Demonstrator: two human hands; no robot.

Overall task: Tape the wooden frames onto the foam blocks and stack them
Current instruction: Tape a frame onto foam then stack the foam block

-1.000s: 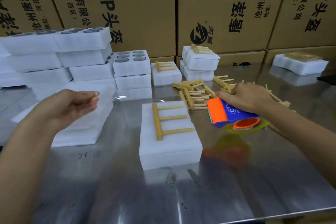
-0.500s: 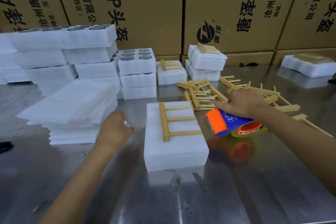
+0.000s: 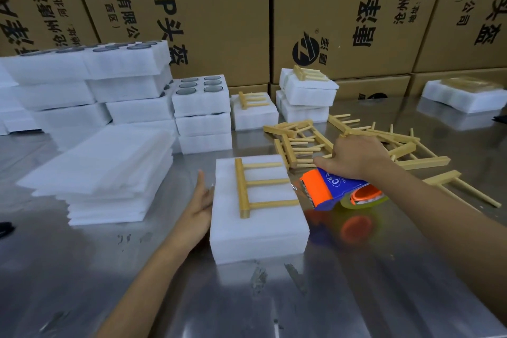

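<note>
Foam block (image 3: 258, 228): we see it near centre on the metal table (image 3: 356, 296).
Wooden frame (image 3: 260, 187): lying flat on its top.
Left hand (image 3: 201, 206): our straight fingers press the block's left side.
Right hand (image 3: 354, 156): we grip the tape dispenser (image 3: 337, 189), just right of the block.

Bare steel table (image 3: 274, 304) lay open toward the camera from both hands. The foam block (image 3: 258, 225) with a wooden frame (image 3: 253, 187) filled the gap between left hand (image 3: 199, 207) and right hand (image 3: 356, 156); the left palm touched its side. A stack of foam sheets (image 3: 109, 173) stood just left of the left hand, with a narrow strip of table between. Loose wooden frames (image 3: 299, 143) crowded the table beyond and right of the right hand. The tape dispenser (image 3: 337, 191) sat under that hand. Stacked foam blocks (image 3: 203, 115) and cardboard boxes (image 3: 219, 22) closed the far side.
</note>
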